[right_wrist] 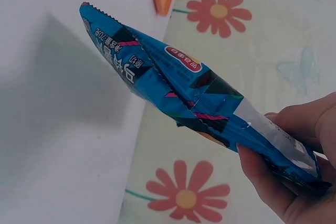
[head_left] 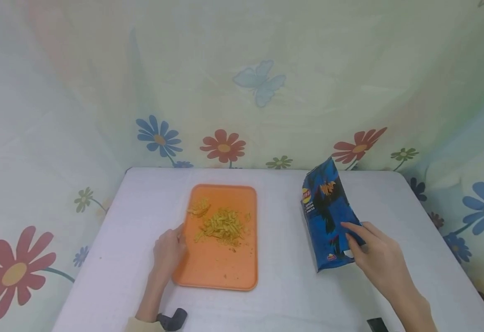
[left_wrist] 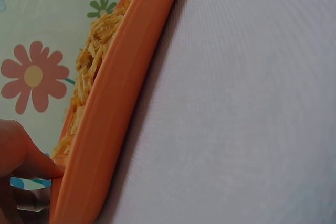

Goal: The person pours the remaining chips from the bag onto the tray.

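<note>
On the table an orange tray (head_left: 214, 272) carries a heap of yellow chip pieces (head_left: 225, 226) and a smaller clump at its upper left. My left hand (head_left: 169, 253) grips the tray's left rim, and in the left wrist view its thumb (left_wrist: 31, 156) presses on the orange rim. To the right, a blue chip bag (head_left: 325, 221) with dark printing tilts above the table. My right hand (head_left: 385, 258) pinches the bag's lower right edge between thumb and fingers. From the right wrist view the bag (right_wrist: 173, 82) looks flattened, with its crimped end pointing away from the hand.
A white cloth covers the table (head_left: 283, 276). Behind and at both sides hangs a curtain (head_left: 208, 83) printed with flowers and a butterfly. Black straps (head_left: 173, 319) show at both wrists.
</note>
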`<state>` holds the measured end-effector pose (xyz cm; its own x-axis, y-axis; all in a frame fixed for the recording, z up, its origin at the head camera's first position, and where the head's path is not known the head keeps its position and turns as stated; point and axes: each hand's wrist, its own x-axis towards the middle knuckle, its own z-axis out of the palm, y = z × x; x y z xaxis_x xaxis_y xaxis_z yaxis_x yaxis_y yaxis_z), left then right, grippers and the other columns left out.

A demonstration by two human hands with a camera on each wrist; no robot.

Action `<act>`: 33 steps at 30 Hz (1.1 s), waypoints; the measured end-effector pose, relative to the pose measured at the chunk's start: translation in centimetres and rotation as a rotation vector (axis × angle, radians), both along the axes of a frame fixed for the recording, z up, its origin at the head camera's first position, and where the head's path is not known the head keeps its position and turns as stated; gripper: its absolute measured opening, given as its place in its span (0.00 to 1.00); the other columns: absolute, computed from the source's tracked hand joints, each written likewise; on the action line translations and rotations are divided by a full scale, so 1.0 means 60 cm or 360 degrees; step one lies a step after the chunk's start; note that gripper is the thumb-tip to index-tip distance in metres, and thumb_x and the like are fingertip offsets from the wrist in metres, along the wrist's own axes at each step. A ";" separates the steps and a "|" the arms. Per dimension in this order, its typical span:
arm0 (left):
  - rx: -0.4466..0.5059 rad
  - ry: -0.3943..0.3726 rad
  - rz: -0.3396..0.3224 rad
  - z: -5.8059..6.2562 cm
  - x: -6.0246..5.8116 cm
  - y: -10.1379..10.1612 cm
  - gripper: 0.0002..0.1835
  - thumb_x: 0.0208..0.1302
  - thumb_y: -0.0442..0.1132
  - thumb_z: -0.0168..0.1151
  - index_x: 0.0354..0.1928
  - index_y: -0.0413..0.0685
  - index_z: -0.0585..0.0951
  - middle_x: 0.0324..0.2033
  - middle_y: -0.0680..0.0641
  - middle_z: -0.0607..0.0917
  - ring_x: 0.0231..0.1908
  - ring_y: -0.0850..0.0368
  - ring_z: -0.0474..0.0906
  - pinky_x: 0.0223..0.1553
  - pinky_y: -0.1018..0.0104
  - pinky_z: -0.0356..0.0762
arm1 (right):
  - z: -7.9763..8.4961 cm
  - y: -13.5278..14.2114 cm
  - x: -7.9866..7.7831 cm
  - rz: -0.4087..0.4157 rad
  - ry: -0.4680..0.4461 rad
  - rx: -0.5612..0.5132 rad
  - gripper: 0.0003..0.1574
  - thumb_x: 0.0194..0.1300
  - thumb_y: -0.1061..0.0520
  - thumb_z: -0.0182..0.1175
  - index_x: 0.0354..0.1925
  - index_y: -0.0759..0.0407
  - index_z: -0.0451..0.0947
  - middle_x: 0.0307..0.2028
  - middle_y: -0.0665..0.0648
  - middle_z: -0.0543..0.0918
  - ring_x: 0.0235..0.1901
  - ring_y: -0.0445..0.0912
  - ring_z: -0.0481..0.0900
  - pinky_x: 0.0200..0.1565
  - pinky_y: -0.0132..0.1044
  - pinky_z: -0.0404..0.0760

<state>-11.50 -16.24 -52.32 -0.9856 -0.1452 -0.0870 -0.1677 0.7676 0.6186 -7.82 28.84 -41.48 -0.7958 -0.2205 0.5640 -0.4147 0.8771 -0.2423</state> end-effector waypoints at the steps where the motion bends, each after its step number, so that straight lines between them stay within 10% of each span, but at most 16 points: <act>1: 0.0002 -0.0002 0.0002 -0.001 0.000 0.000 0.23 0.73 0.29 0.53 0.68 0.33 0.74 0.21 0.47 0.70 0.14 0.61 0.60 0.14 0.73 0.60 | 0.001 0.006 0.001 -0.0016 0.0002 0.0014 0.27 0.42 0.75 0.76 0.45 0.64 0.88 0.27 0.52 0.78 0.17 0.28 0.58 0.17 0.23 0.58; 26: -0.0008 -0.0009 0.0013 -0.006 0.001 -0.001 0.24 0.73 0.30 0.53 0.68 0.34 0.74 0.21 0.47 0.70 0.15 0.61 0.62 0.15 0.72 0.62 | -0.019 0.039 0.002 0.0015 0.0128 0.0262 0.22 0.43 0.71 0.70 0.42 0.66 0.86 0.30 0.58 0.80 0.15 0.44 0.72 0.14 0.33 0.66; 33: -0.0014 0.0003 0.0017 -0.003 0.000 -0.001 0.23 0.72 0.30 0.54 0.68 0.35 0.75 0.21 0.47 0.71 0.15 0.60 0.63 0.15 0.71 0.63 | -0.018 0.029 -0.004 0.0103 -0.0085 0.0189 0.32 0.45 0.67 0.79 0.51 0.60 0.83 0.36 0.58 0.85 0.17 0.36 0.71 0.17 0.29 0.66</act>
<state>-11.51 -16.30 -52.51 -0.9842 -0.1562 -0.0836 -0.1744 0.7711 0.6123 -8.05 30.60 -42.55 -0.8058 -0.3350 0.4882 -0.4607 0.8728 -0.1614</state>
